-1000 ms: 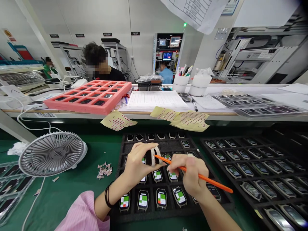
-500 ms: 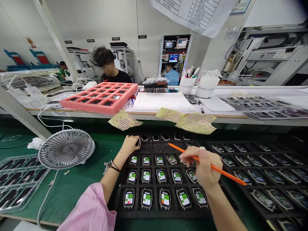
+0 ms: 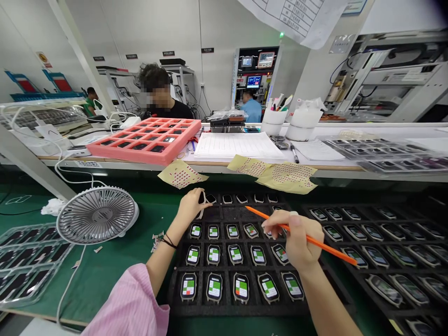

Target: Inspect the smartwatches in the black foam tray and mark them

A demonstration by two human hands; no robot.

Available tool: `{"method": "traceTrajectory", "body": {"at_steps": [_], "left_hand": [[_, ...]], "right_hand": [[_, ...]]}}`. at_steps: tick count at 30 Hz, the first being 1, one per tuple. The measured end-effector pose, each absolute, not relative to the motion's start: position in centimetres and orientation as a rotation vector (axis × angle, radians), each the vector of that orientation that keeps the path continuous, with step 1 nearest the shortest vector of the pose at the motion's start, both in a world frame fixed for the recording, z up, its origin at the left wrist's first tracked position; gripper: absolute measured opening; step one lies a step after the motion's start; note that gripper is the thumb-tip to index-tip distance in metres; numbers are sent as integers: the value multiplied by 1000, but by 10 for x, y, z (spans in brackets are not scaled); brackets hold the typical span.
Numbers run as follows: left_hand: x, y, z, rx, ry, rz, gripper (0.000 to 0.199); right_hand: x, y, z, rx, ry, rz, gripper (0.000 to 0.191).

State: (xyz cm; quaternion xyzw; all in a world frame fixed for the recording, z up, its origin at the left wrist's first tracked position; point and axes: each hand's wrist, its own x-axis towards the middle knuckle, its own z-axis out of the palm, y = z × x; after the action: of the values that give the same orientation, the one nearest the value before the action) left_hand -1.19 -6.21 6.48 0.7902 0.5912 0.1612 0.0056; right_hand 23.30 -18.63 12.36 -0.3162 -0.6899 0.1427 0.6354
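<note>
My left hand (image 3: 190, 206) pinches a smartwatch case (image 3: 202, 199), tilted up, at the far left of a black foam tray (image 3: 206, 310). Part of that watch hides behind my fingers. In my right hand (image 3: 301, 237), an orange pointed stick (image 3: 332, 253) is gripped like a pen over the tray's right side, its tip pointing left toward bare cells in the second row. The nearer rows hold watches with lit green and white screens, such as this watch (image 3: 214, 287). Dark-screened watches (image 3: 242, 198) fill the back row.
A second black tray of watches (image 3: 373, 257) lies to the right. At left are a grey fan (image 3: 101, 215) and a clear plastic tray (image 3: 35, 254). A pink foam tray (image 3: 164, 156), paper sheets (image 3: 238, 145) and pen cups (image 3: 273, 122) stand on the shelf. A person (image 3: 175, 109) sits beyond.
My left hand has lifted slightly with the watch, which now shows tilted between the fingers. My right hand keeps its hold on the stick and has barely moved.
</note>
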Motion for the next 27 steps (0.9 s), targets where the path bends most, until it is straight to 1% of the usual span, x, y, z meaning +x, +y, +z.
{"method": "traceTrajectory", "body": {"at_steps": [2,5,6,9,11,14,18,22,27], "left_hand": [[3,-61,52,2489,1814,481,52],[14,-62,36,2527,1670,329,63],[14,-63,34,2538,1615,276,63],[8,-67,39,2548,1524,157,48],[2,-70,46,2525,1567,105,43],[-2,-71,52,2427,1771,8,40],[2,-69,46,2273,2002,-124,35],[7,-64,44,2268,2045,-147,31],[3,-63,51,2311,2071,-124,26]], "right_hand": [[233,-187,124,-736,-1597,300,46],[234,-189,125,-741,-1617,266,45],[235,-189,125,-740,-1619,260,45],[237,-190,126,-737,-1613,247,45],[239,-188,128,-759,-1623,241,45],[244,-182,131,-882,-1656,264,42],[255,-168,134,-1167,-1745,369,41],[271,-156,129,-1447,-1770,512,47],[300,-144,107,-1567,-1619,624,57]]}}
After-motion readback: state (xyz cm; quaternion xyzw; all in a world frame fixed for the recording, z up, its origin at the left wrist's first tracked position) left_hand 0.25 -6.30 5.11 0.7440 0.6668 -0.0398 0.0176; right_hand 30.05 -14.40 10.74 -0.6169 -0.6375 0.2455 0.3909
